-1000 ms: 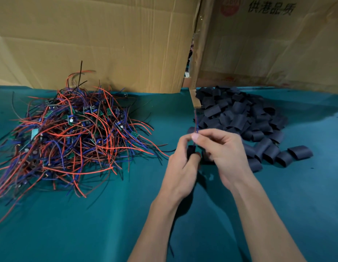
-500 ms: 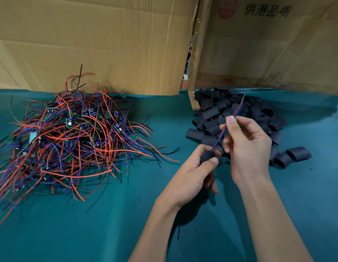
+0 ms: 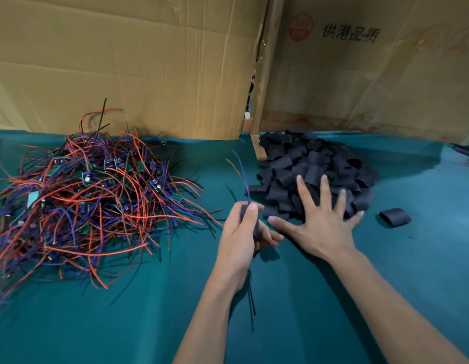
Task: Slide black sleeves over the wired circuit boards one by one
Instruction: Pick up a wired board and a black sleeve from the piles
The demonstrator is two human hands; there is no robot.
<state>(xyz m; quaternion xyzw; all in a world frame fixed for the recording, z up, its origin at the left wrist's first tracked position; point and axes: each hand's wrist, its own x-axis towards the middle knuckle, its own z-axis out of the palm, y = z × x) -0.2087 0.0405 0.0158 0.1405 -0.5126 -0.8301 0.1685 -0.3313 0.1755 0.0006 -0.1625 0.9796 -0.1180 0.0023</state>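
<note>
My left hand (image 3: 241, 237) grips a wired circuit board inside a black sleeve (image 3: 245, 211); its blue and red wires (image 3: 241, 172) stick up above the thumb and dark wires hang below the wrist. My right hand (image 3: 320, 222) is spread flat, fingers straight, over the near edge of the pile of black sleeves (image 3: 314, 166). It holds nothing. A big tangle of wired circuit boards (image 3: 91, 195) with red, blue and black leads lies on the left.
A teal cloth (image 3: 123, 311) covers the table. Cardboard walls (image 3: 149, 61) stand along the back, with a gap between the two sheets. One loose sleeve (image 3: 394, 217) lies apart at the right of the pile.
My right hand let go of the wires it was pulling up and moved right, opening flat onto the sleeve pile. My left hand keeps the sleeved board.
</note>
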